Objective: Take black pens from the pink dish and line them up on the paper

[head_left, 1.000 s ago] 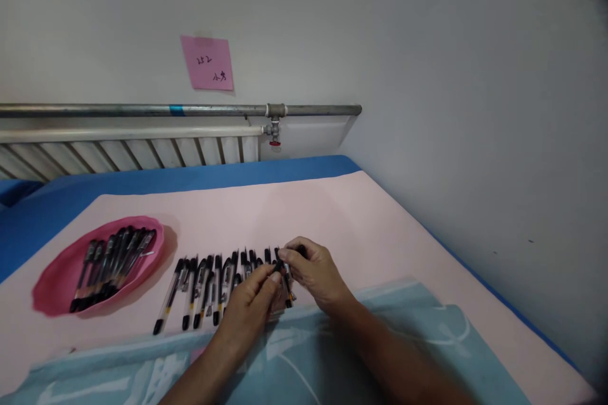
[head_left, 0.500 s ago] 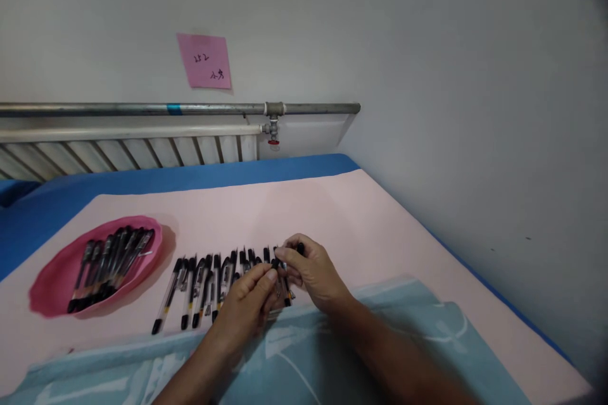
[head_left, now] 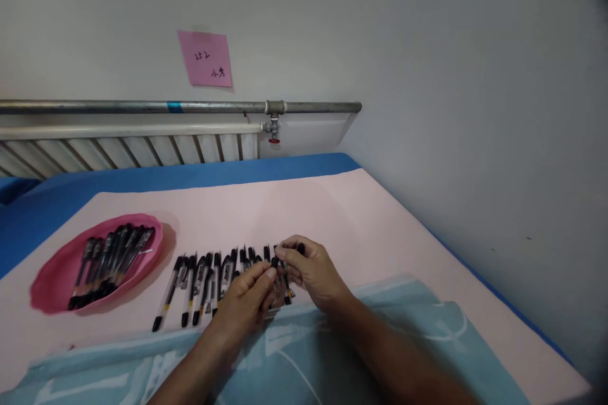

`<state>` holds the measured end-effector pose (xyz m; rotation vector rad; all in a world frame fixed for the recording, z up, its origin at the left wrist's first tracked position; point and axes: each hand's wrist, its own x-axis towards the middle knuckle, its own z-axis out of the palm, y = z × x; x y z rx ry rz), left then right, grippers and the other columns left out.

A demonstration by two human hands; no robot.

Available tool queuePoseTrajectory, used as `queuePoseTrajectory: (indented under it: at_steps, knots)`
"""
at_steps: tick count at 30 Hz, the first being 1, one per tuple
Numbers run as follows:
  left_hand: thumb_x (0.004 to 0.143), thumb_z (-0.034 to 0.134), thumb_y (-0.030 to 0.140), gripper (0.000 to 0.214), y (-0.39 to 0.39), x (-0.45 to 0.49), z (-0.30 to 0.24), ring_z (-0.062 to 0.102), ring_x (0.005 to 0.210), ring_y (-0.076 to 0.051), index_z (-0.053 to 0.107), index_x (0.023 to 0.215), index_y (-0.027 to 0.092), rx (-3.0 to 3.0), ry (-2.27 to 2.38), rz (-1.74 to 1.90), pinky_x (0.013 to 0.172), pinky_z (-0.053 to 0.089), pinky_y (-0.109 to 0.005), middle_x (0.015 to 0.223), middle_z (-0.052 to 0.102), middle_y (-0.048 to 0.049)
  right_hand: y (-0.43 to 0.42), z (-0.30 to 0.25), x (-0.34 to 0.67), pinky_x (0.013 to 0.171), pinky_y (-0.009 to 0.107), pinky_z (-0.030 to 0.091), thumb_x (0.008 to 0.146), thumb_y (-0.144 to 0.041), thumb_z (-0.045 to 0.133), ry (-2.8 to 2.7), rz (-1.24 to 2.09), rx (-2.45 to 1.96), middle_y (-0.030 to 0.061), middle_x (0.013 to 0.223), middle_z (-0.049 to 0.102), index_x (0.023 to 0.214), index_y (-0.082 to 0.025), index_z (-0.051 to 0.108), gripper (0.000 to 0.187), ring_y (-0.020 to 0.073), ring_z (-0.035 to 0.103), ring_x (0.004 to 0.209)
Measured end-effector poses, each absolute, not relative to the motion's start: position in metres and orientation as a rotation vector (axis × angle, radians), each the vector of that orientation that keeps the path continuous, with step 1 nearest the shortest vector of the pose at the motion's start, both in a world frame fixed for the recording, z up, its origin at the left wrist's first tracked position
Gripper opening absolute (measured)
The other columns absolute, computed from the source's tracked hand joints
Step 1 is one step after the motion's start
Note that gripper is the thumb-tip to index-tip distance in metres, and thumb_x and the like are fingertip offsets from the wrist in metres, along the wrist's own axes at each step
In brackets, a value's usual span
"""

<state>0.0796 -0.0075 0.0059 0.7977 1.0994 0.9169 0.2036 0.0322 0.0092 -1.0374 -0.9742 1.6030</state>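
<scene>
My left hand (head_left: 251, 288) is closed, thumb and forefinger pinching a pen whose black end (head_left: 274, 262) sticks up between them. Close against it on the right, my right hand (head_left: 313, 269) is also closed in a pinch. A black pen cap (head_left: 301, 248) shows above its curled fingers; the rest of what it grips is hidden. Under and left of both hands, several clear-barrelled pens (head_left: 167, 294) with black ends lie in a row, small loose pen parts among them. My hands cover the row's right part.
A pink scalloped tray (head_left: 45, 288) at the left holds several finished-looking black pens (head_left: 111, 262). Pale pink sheeting (head_left: 380, 228) covers the blue table (head_left: 209, 171). A light blue cloth (head_left: 403, 323) lies along the near edge. Pipes with a red-handled valve (head_left: 274, 130) run along the wall.
Both hands keep almost the same pose and place, still pinched close together. The whole view has shifted very slightly.
</scene>
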Motion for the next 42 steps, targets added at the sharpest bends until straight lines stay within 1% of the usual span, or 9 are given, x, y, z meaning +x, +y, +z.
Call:
queuePoseTrajectory:
  at_steps: [4, 8, 13, 17, 24, 28, 32, 35, 42]
  knots:
    - [0.067, 0.062, 0.05, 0.038, -0.006, 0.079, 0.003, 0.027, 0.036, -0.002, 0.052, 0.08, 0.017, 0.774, 1.105, 0.94, 0.035, 0.018, -0.013, 0.048, 0.037, 0.0095, 0.032, 0.009, 0.204, 0.036, 0.018, 0.022, 0.065, -0.029, 0.065, -0.992, 1.652, -1.015, -0.008, 0.046, 0.041, 0.073, -0.016, 0.058, 0.017, 0.0037, 0.032, 0.038]
    - [0.069, 0.061, 0.049, 0.036, -0.006, 0.078, 0.0, 0.028, 0.037, -0.002, 0.053, 0.08, 0.016, 0.806, 1.094, 0.936, 0.036, 0.019, -0.013, 0.047, 0.036, 0.0094, 0.033, 0.008, 0.204, 0.04, 0.018, 0.027, 0.062, -0.029, 0.069, -0.978, 1.594, -1.062, -0.0069, 0.05, 0.045, 0.066, -0.017, 0.053, 0.02, 0.0054, 0.041, 0.043]
    - [0.067, 0.061, 0.052, 0.038, -0.006, 0.076, 0.003, 0.023, 0.033, -0.002, 0.052, 0.079, 0.018, 0.808, 1.115, 0.916, 0.033, 0.014, -0.014, 0.044, 0.036, 0.0102, 0.033, 0.007, 0.204, 0.037, 0.018, 0.023, 0.065, -0.031, 0.065, -1.01, 1.65, -1.044, -0.0084, 0.044, 0.039, 0.072, -0.016, 0.058, 0.018, 0.004, 0.033, 0.038]
    - [0.063, 0.065, 0.052, 0.04, -0.006, 0.078, 0.004, 0.031, 0.037, -0.002, 0.053, 0.08, 0.017, 0.774, 1.127, 0.925, 0.035, 0.02, -0.013, 0.049, 0.041, 0.0085, 0.032, 0.008, 0.203, 0.04, 0.018, 0.028, 0.061, -0.031, 0.069, -0.997, 1.602, -1.082, -0.0068, 0.048, 0.043, 0.067, -0.017, 0.055, 0.02, 0.0062, 0.042, 0.044]
    - [0.065, 0.063, 0.052, 0.037, -0.006, 0.077, 0.002, 0.021, 0.031, -0.001, 0.052, 0.079, 0.019, 0.796, 1.125, 0.921, 0.031, 0.01, -0.015, 0.042, 0.034, 0.011, 0.032, 0.009, 0.204, 0.036, 0.017, 0.018, 0.066, -0.032, 0.065, -0.988, 1.703, -1.005, -0.01, 0.042, 0.036, 0.075, -0.017, 0.057, 0.019, 0.0031, 0.027, 0.035]
    - [0.067, 0.062, 0.051, 0.037, -0.005, 0.076, -0.003, 0.026, 0.034, -0.002, 0.054, 0.079, 0.017, 0.824, 1.132, 0.928, 0.033, 0.014, -0.015, 0.045, 0.035, 0.0097, 0.032, 0.009, 0.204, 0.036, 0.017, 0.021, 0.062, -0.03, 0.068, -0.991, 1.634, -1.058, -0.0089, 0.045, 0.039, 0.066, -0.017, 0.053, 0.019, 0.0033, 0.031, 0.037]
    - [0.068, 0.062, 0.049, 0.036, -0.004, 0.074, -0.008, 0.029, 0.038, -0.003, 0.055, 0.081, 0.017, 0.837, 1.105, 0.964, 0.036, 0.018, -0.015, 0.047, 0.037, 0.0089, 0.032, 0.009, 0.203, 0.036, 0.017, 0.021, 0.065, -0.03, 0.064, -0.997, 1.688, -1.037, -0.0085, 0.045, 0.04, 0.075, -0.017, 0.057, 0.018, 0.0039, 0.033, 0.037]
    - [0.068, 0.061, 0.05, 0.036, -0.005, 0.075, -0.006, 0.028, 0.037, -0.003, 0.055, 0.081, 0.017, 0.833, 1.12, 0.922, 0.036, 0.017, -0.015, 0.046, 0.036, 0.0092, 0.032, 0.009, 0.202, 0.039, 0.018, 0.027, 0.064, -0.03, 0.067, -1.011, 1.627, -1.091, -0.0071, 0.048, 0.045, 0.069, -0.017, 0.055, 0.018, 0.005, 0.039, 0.041]
    - [0.066, 0.061, 0.053, 0.038, -0.004, 0.075, 0.001, 0.024, 0.034, -0.002, 0.051, 0.076, 0.018, 0.861, 1.108, 0.909, 0.034, 0.016, -0.015, 0.045, 0.036, 0.0103, 0.031, 0.009, 0.202, 0.036, 0.018, 0.02, 0.065, -0.031, 0.065, -1.002, 1.715, -1.03, -0.0094, 0.043, 0.038, 0.074, -0.017, 0.058, 0.018, 0.0034, 0.029, 0.035]
